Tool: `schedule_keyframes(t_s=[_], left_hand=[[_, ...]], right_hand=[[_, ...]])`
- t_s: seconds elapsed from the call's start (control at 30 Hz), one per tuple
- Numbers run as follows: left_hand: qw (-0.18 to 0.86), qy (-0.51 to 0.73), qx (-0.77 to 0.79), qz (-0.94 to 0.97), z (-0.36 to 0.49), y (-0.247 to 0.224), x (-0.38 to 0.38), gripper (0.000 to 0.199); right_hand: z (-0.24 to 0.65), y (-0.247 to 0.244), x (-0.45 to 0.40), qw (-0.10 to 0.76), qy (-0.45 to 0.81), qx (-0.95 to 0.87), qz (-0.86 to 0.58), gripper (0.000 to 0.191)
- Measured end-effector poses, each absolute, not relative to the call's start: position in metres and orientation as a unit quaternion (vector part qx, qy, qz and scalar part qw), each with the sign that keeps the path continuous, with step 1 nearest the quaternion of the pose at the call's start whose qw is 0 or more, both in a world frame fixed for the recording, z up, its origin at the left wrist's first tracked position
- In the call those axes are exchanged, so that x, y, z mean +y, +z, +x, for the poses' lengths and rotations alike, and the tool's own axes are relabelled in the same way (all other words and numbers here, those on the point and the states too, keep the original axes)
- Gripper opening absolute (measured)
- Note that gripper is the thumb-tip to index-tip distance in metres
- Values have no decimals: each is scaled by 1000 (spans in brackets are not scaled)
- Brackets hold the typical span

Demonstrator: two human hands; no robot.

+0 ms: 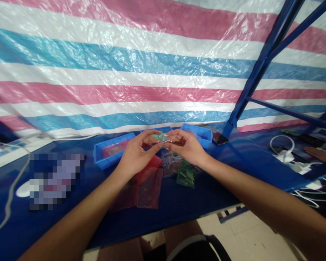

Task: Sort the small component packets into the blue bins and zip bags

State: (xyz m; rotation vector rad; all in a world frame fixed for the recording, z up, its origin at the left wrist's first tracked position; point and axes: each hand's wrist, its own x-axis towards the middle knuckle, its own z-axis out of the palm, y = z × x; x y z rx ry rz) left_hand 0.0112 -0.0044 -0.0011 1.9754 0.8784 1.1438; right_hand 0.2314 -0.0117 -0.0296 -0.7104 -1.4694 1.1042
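Between both hands, over the middle of the blue table, is a small clear bag with a green part [162, 137]. My left hand [139, 151] pinches its left side with thumb and fingers. On the other side, my right hand [186, 145] pinches the bag too, fingertips close to those of the left. Below them lie red plastic bags [150, 188], a heap of clear bags [171, 164] and a green bag with thin pieces inside [186, 176]. What the held bag contains is too small to tell.
Blue trays stand behind the hands, one at left [100, 159] with a pink bag inside, one at right [209, 137]. A dark phone [220, 139] lies beyond. White cables [284, 154] are at right, near a blue metal frame [250, 90].
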Motion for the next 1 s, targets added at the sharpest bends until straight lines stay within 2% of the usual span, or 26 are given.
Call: schedule_keyframes(t_s=[0.13,0.23,0.37,0.5,0.63,0.93,1.0], left_hand=[[329,433,342,766,10,-4,0,39],[308,415,334,788,9,-5,1,26],[279,415,328,801,7,-3,0,19],[316,415,352,777,6,-4,-2,20],[369,412,344,759,6,-6,0,22],[310,464,364,746,9,-1,-2,29],[283,472,383,742,9,-2,0,28]], right_hand=[[232,-31,-10,557,467,-619,-298,37],[234,-31,-10,546,439,-651,-294,25],[239,-30,-9,561,342,-694,-293,11],[243,-30,-6,570,313,-696,-305,10],[244,-31,-4,540,356,-694,-316,12],[241,-28,-8,551,398,-664,-311,11],[240,-29,-7,553,427,-642,-317,16]])
